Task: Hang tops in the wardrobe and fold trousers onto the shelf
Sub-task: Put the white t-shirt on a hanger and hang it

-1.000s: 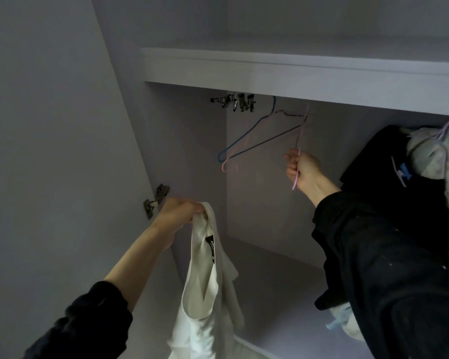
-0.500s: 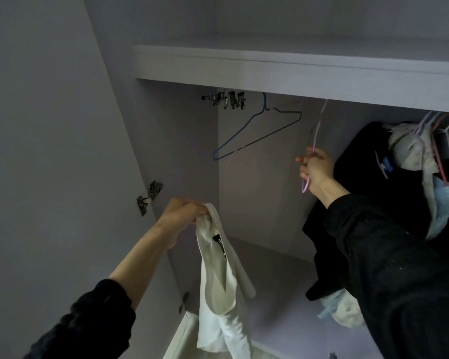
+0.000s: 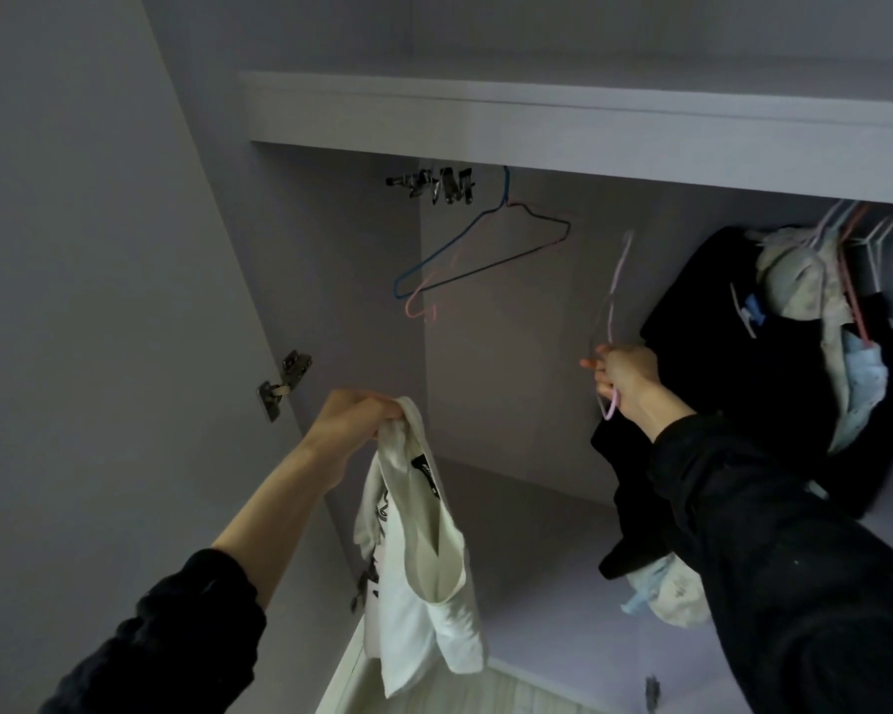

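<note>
My left hand [image 3: 354, 422] grips a white top [image 3: 418, 569] by its neckline, and the top hangs down in front of the open wardrobe. My right hand [image 3: 625, 376] holds a thin pink wire hanger [image 3: 614, 301] upright inside the wardrobe, below the rail. A blue wire hanger [image 3: 478, 249] and a pink one [image 3: 424, 301] hang empty from the rail at the left. The rail itself is hidden behind the shelf edge.
A white shelf [image 3: 537, 121] spans the top of the wardrobe. Dark and light clothes [image 3: 795, 363] hang on several hangers at the right. Metal clips [image 3: 444, 185] hang near the left end. A door hinge [image 3: 284, 383] sits on the left wall.
My right hand has brought the pink hanger down and to the right, off the rail. My left hand has kept hold of the white top.
</note>
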